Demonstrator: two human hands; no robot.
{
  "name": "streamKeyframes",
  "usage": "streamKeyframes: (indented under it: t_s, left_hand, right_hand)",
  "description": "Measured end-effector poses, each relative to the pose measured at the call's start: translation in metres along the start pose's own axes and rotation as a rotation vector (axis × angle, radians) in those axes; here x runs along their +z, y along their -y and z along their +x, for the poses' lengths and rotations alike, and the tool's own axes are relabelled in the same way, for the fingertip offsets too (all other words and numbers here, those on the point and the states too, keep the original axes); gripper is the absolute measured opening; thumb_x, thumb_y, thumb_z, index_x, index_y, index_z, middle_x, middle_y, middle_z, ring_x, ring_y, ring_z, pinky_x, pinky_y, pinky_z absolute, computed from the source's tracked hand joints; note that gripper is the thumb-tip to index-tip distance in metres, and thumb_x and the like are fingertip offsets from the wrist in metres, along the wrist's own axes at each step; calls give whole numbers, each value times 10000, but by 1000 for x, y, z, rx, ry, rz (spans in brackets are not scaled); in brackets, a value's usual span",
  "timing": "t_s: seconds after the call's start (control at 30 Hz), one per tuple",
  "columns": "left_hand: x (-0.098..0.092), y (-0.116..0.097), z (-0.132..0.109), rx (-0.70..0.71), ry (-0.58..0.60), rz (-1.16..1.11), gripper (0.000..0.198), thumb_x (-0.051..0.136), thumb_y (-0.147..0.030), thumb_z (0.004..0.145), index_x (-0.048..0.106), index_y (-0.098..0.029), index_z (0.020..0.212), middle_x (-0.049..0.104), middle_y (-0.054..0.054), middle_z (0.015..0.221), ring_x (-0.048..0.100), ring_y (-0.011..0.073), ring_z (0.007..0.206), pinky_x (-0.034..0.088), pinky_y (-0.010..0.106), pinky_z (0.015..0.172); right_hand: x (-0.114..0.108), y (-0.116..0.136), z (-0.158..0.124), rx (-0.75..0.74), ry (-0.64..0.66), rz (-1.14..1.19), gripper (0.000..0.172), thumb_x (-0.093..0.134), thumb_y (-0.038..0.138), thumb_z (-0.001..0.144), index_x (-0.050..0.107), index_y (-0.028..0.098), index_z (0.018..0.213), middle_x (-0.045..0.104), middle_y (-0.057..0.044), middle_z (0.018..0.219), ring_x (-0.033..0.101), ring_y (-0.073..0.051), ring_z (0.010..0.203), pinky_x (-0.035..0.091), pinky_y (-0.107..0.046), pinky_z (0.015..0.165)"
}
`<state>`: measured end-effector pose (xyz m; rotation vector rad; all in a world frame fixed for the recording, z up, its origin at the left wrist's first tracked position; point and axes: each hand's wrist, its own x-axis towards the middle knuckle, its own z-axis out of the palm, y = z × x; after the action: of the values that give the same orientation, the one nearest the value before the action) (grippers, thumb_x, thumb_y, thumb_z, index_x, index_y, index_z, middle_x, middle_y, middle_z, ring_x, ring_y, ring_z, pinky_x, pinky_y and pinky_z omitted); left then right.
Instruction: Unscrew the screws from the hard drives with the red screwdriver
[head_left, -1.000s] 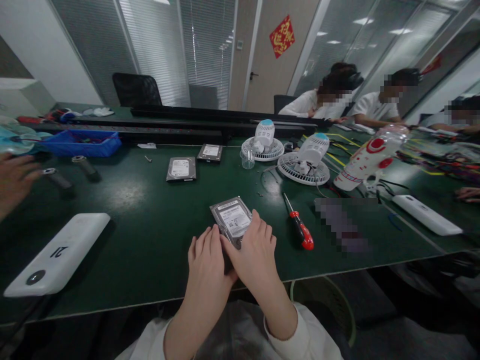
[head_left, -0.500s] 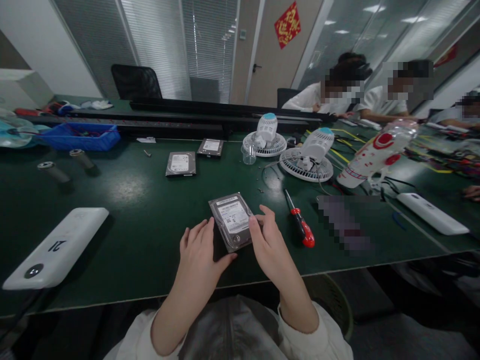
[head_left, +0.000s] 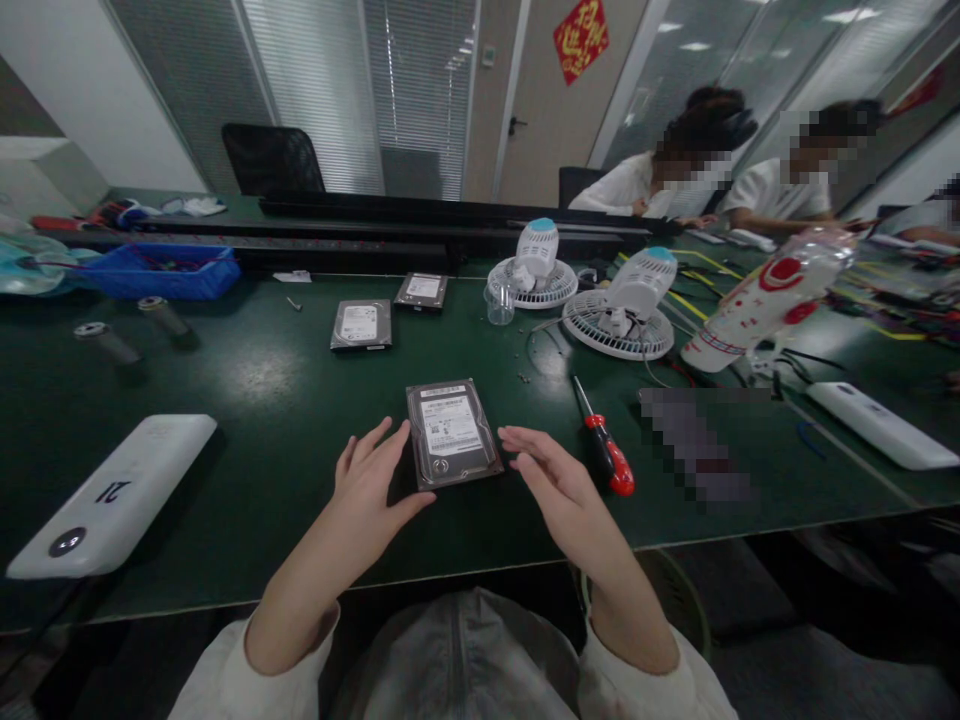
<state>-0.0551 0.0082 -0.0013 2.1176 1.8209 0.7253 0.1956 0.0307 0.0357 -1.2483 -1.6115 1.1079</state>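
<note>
A hard drive (head_left: 454,435) lies label up on the green table (head_left: 285,540), between my two hands. My left hand (head_left: 373,475) is at its left side, fingers apart, thumb by the lower left corner; it grips nothing. On the right side my right hand (head_left: 551,480) is held with its fingers stretched out, a small gap from the drive. A red and black screwdriver (head_left: 606,445) rests to the right of that hand. Farther back lie two more drives, one (head_left: 361,325) at the left and a smaller-looking one (head_left: 421,292) behind it.
Two white fans (head_left: 619,325) (head_left: 532,280), a clear cup (head_left: 500,302) and a patterned bottle (head_left: 765,300) stand behind. White devices (head_left: 127,490) (head_left: 885,425) lie at both sides. A blue tray (head_left: 161,273) is at the back left. People sit at the far right.
The front drive has turned to lie straighter and shifted slightly left. Both hands have moved apart, the left one leftward and the right one rightward, off the drive.
</note>
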Motion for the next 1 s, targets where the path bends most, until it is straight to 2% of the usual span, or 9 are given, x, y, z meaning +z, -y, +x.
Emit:
streamKeyframes:
  t_s: [0.13, 0.23, 0.3, 0.4, 0.5, 0.6, 0.77, 0.87, 1.0]
  left_hand:
    - [-3, 2, 2, 35, 42, 23, 768, 630, -304, 912, 307, -262, 1607, 472, 144, 1607, 263, 327, 1573, 212, 632, 1242]
    - [-7, 6, 7, 35, 78, 25, 775, 635, -322, 903, 312, -246, 1604, 442, 152, 1626, 270, 331, 1570, 227, 623, 1241]
    - [-10, 7, 8, 26, 92, 40, 786, 647, -346, 890, 326, -226, 1597, 438, 162, 1626, 289, 338, 1562, 242, 616, 1239]
    - [-17, 5, 9, 26, 100, 94, 830, 665, -414, 872, 327, -176, 1593, 435, 187, 1621, 304, 357, 1553, 258, 609, 1236]
    - [-29, 0, 10, 44, 90, 161, 882, 668, -531, 856, 354, -133, 1577, 435, 213, 1613, 308, 388, 1544, 267, 616, 1228]
    - [-42, -3, 20, 70, 87, 197, 883, 599, -644, 875, 397, -125, 1560, 440, 211, 1608, 317, 398, 1535, 290, 611, 1212]
    - [-47, 9, 72, 11, 157, 81, 763, 454, -663, 929, 531, -135, 1475, 530, 182, 1541, 418, 372, 1472, 335, 565, 1183]
    - [-35, 16, 109, -108, 152, -153, 655, 512, -598, 909, 666, -101, 1306, 643, 193, 1406, 535, 365, 1360, 406, 505, 1129]
    - [-9, 16, 137, -151, 95, -384, 475, 524, -527, 912, 758, -148, 1075, 768, 128, 1148, 673, 322, 1138, 486, 433, 1026]
  right_hand:
    - [-41, -1, -15, -139, -362, -342, 353, 531, 443, 968, 678, 207, 1186, 706, -120, 1191, 668, -244, 1085, 550, -432, 939]
    - [-65, -11, -19, -151, -573, -811, 437, 503, 530, 961, 668, 157, 1117, 660, -172, 1111, 617, -326, 1078, 510, -525, 962]
    - [-71, -22, -17, -74, -587, -997, 619, 513, 634, 929, 620, 91, 1206, 621, -230, 1139, 589, -383, 1099, 507, -549, 940]
    - [-70, -37, -12, 49, -453, -1121, 784, 618, 625, 876, 524, -24, 1305, 598, -291, 1179, 584, -421, 1108, 505, -541, 944]
    - [-66, -39, -9, 161, -390, -1118, 707, 682, 539, 867, 509, -2, 1289, 610, -286, 1229, 597, -420, 1137, 495, -517, 977]
    - [-65, -32, -8, 248, -361, -1059, 515, 646, 492, 902, 518, 105, 1217, 673, -216, 1137, 642, -390, 1094, 512, -465, 899]
    - [-76, -19, -7, 275, -484, -972, 340, 629, 431, 897, 550, 175, 1106, 715, -145, 962, 691, -335, 889, 470, -385, 741]
    - [-84, -20, -6, 152, -695, -894, 351, 673, 432, 855, 601, 165, 1071, 718, -134, 917, 684, -302, 820, 486, -391, 737]
    - [-84, -32, 1, -352, -994, -820, 376, 708, 369, 839, 635, 149, 1135, 713, -137, 1037, 706, -258, 870, 573, -392, 755]
